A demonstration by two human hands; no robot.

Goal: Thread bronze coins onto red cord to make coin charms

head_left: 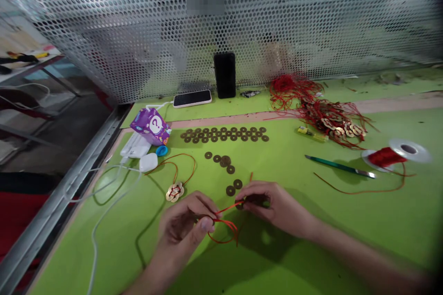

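1. Held apart over the middle of the bench, toward its near side: left hand and right hand, joined only by a short span of red cord.

2. Left thumb and fingers closed on the red cord, with loops hanging loose from the pinch. Impossible to tell what else under the curled fingers.

3. Right fingertips pinched on a dark coin, close against the other end of the span. Threaded or merely touching: not possible to tell.

4. Likeliest trouble: a snag or twist among the hanging loops, caused by pulling the span tight with the slack uncontrolled.

5. Also possible: loss of the dark coin through a weak pinch, or a nudge to the loose coins just beyond the right fingertips.

6. Along the left edge: a white cable running toward the near left corner, likely to catch a wide left-arm swing. Nearer the left hand, a gold coin cluster with trailing cord, easy to drag.

7. Toward the far edge: two rows of coins, limiting forward reach.

8. Toward the right edge: a spool and a green-handled tool. More room for drawing out cord on the near side of both.
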